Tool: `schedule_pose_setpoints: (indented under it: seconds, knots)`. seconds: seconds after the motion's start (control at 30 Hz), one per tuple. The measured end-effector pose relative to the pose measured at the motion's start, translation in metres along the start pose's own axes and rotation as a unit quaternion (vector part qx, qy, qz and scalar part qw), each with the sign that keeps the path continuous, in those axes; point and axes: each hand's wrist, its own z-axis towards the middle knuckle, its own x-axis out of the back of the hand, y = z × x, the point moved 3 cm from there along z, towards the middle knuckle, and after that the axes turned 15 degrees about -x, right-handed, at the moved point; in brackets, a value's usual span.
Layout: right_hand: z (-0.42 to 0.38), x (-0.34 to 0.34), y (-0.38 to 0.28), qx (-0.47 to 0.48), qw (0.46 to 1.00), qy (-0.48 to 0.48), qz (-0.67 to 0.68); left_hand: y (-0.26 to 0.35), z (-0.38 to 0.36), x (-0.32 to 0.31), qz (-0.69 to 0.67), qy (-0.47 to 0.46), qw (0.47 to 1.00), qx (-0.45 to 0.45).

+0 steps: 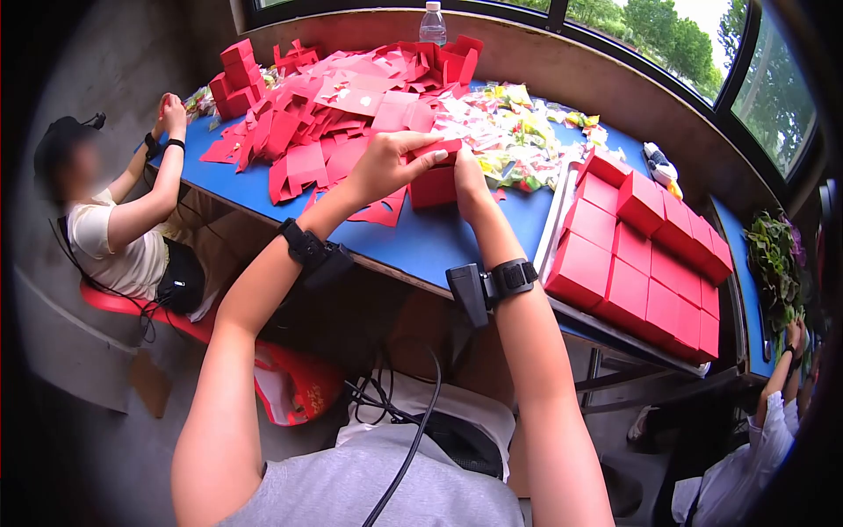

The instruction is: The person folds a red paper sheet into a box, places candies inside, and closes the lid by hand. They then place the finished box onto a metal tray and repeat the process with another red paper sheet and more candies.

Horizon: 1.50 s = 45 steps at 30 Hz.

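Both my hands are on a small red cardboard box (434, 190) above the near edge of the blue table. My left hand (392, 164) grips its upper left side, thumb and fingers at the top flap. At the right side of the box, my right hand (470, 178) holds on, with its fingers mostly hidden. Just beyond lies a big heap of flat and half-folded red box cards (351, 97). Wrapped candies (514, 132) in white, yellow and green are spread behind and right of the box.
Finished-looking red boxes (637, 250) fill a white-edged tray (555, 224) at right. More red boxes (238, 75) are stacked at far left, and a plastic bottle (432, 24) stands by the window. A seated co-worker (114, 211) is at left; another person's sleeve (746, 457) shows at lower right.
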Motion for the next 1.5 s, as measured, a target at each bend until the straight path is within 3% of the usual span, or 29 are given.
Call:
schedule_pose_setpoints:
  seconds: [0.03,0.07,0.17,0.27,0.37,0.5,0.57,0.63,0.7,0.77,0.83,0.87,0.9,0.97,1.03,1.13,1.23,1.3,1.37,1.4,1.43,1.5]
  knots:
    - [0.009,0.003,0.002,0.004,1.0,-0.001,0.002,0.006,0.005,0.002,0.024,-0.011,0.998,-0.06]
    - [0.025,0.008,0.007,0.008,0.999,0.012,0.03,0.008,0.005,0.003,0.041,-0.058,0.997,-0.035]
    - [0.026,0.011,0.005,0.008,0.997,0.033,0.076,0.009,0.0,0.0,0.058,-0.059,0.994,-0.076]
    - [0.024,0.01,0.006,0.013,0.997,0.041,0.061,0.012,0.001,0.0,0.076,-0.06,0.994,-0.057]
    - [0.012,0.003,0.004,-0.031,0.998,0.044,0.037,0.011,0.001,0.0,0.081,-0.085,0.992,-0.054]
    - [0.019,0.007,0.004,-0.007,0.999,0.04,-0.001,0.01,0.007,0.008,0.055,-0.128,0.988,-0.069]
    - [0.028,0.009,0.007,0.063,0.989,0.023,-0.128,0.018,0.011,0.009,0.062,-0.183,0.98,-0.039]
    - [0.029,0.011,0.009,0.031,0.995,0.021,-0.096,0.022,0.008,0.005,0.068,-0.239,0.969,-0.011]
    - [0.026,0.011,0.01,0.0,0.998,0.021,-0.066,0.025,0.0,0.002,0.104,-0.183,0.976,-0.064]
    - [0.019,0.008,0.007,-0.024,1.0,0.004,0.012,0.025,-0.008,0.003,0.168,-0.184,0.963,-0.1]
    - [0.012,0.007,0.001,-0.048,0.995,0.003,0.093,0.019,-0.011,0.008,0.054,-0.165,0.982,0.076]
    - [0.01,0.011,0.001,-0.051,0.992,0.029,0.112,0.019,-0.004,0.018,0.066,-0.166,0.982,0.068]
    - [0.01,0.017,0.001,-0.054,0.988,0.057,0.13,0.015,0.005,0.025,0.055,-0.1,0.993,0.034]
    - [0.033,0.026,0.018,-0.074,0.989,0.093,0.084,0.016,0.029,0.039,0.011,-0.019,0.997,0.067]
    - [0.028,0.022,0.013,-0.056,0.995,0.081,0.014,0.031,0.059,0.038,-0.135,-0.031,0.981,0.135]
    - [0.024,0.018,0.02,0.073,0.993,0.032,0.082,0.049,0.085,-0.013,-0.269,-0.122,0.939,0.178]
    - [0.057,0.025,0.032,0.04,0.99,0.118,-0.073,0.07,0.104,-0.069,-0.305,-0.235,0.896,0.224]
    - [0.063,0.025,0.033,0.041,0.98,0.14,-0.133,0.066,0.109,-0.108,-0.214,-0.303,0.924,0.094]
    - [0.064,0.024,0.035,0.044,0.973,0.151,-0.166,0.082,0.106,-0.118,-0.132,-0.305,0.942,-0.036]
    - [0.066,0.025,0.037,0.043,0.971,0.154,-0.179,0.09,0.105,-0.118,-0.121,-0.353,0.926,-0.05]
    - [0.068,0.024,0.039,0.042,0.968,0.156,-0.192,0.086,0.099,-0.128,-0.142,-0.341,0.922,-0.119]
    - [0.065,0.022,0.037,0.041,0.967,0.156,-0.199,0.086,0.103,-0.136,-0.114,-0.323,0.934,-0.099]
